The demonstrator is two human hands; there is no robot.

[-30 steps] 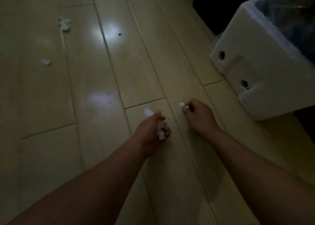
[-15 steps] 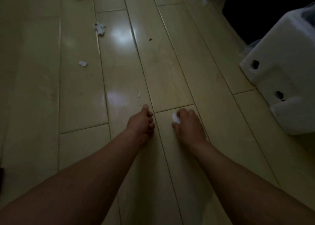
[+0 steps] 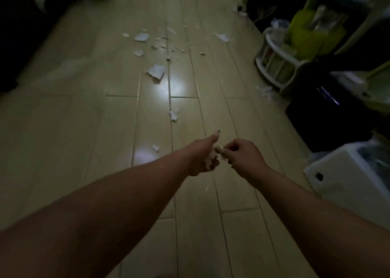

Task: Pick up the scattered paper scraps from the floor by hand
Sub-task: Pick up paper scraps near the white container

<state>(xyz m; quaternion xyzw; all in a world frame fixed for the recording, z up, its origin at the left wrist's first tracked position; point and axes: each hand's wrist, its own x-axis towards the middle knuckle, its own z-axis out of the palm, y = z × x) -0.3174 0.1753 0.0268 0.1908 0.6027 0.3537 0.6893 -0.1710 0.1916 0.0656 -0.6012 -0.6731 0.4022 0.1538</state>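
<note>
Left hand is clenched round a wad of paper scraps, thumb sticking out. Right hand pinches 1 small scrap, which touches the wad. Both hands are over the floor. Loose scraps lie on the floor: tiny piece at 10 o'clock of the left hand, torn piece at 11, larger piece further out at 11, scattered cluster at 12, far end. White foam box sits at 3 o'clock of the right hand. Dim and blurred.
</note>
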